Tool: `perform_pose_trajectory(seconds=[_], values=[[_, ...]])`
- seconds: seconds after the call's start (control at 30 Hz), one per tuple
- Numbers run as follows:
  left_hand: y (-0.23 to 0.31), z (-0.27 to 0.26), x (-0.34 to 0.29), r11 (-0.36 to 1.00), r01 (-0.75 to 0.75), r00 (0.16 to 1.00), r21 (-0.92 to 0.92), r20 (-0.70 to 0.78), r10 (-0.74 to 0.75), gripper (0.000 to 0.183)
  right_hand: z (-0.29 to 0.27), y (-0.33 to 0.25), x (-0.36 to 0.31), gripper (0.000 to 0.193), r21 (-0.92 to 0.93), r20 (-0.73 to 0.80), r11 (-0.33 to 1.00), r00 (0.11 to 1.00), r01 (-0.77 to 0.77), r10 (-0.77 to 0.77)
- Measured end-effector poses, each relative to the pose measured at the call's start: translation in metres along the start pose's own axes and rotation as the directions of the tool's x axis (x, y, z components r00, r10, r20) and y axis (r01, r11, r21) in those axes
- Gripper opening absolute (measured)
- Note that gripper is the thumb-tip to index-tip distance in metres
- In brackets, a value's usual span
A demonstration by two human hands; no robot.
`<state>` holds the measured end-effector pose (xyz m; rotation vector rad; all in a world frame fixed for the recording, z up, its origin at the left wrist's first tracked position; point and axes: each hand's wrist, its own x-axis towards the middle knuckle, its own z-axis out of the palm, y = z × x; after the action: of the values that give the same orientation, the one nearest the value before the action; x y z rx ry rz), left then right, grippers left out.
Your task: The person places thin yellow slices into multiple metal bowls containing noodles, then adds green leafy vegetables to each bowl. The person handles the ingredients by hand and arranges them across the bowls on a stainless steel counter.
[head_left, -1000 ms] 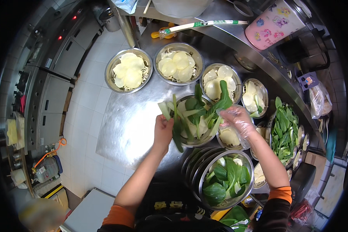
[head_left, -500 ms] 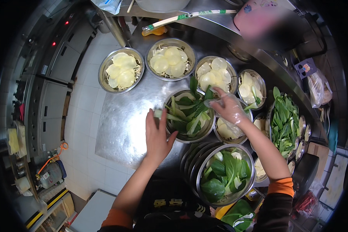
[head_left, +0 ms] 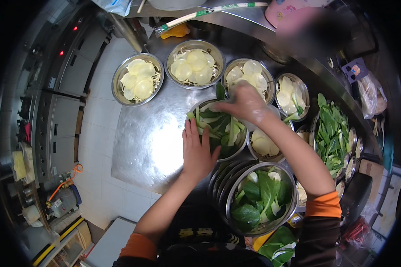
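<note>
A metal bowl (head_left: 229,156) of leafy greens (head_left: 213,127) stands in the middle of the steel counter. My bare left hand (head_left: 198,153) is open at its near left rim, fingers stretched out and the tips touching the pale stalks. Over the far right rim hovers my right hand (head_left: 250,104) in a clear plastic glove. Motion blurs its fingers, and I cannot see whether anything is in them. Beside it, a bowl of pale round slices (head_left: 263,143) sits partly under my right forearm. Nearer to me, another bowl of greens (head_left: 260,198) rests next to stacked bowls.
Bowls of round slices over pale strands (head_left: 140,80) stand along the far side, with another bowl (head_left: 196,66) beside them. Loose greens (head_left: 330,135) fill a container at the right. Wrapped chopsticks (head_left: 209,13) lie on the raised shelf beyond.
My left hand has shifted right and pressed in against the greens, which sit more inside the bowl. My right hand has moved slightly left and away from me, its fingers now blurred.
</note>
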<state>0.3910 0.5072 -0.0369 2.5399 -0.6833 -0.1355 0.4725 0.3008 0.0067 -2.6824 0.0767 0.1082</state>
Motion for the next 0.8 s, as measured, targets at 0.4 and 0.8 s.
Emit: perform_pose_trajectory(seconds=[0.4, 0.8], values=[[-0.018, -0.008, 0.009, 0.981, -0.013, 0.997, -0.196, -0.082, -0.004, 0.076, -0.108, 0.006, -0.064, 0.019, 0.447, -0.475, 0.878, 0.877, 0.174, 0.068], [0.007, 0.004, 0.048, 0.917, -0.382, 0.924, 0.113, 0.023, 0.382, 0.068, -0.068, 0.101, -0.109, 0.042, 0.106, 0.249, 0.916, 0.902, -0.387, 0.352]])
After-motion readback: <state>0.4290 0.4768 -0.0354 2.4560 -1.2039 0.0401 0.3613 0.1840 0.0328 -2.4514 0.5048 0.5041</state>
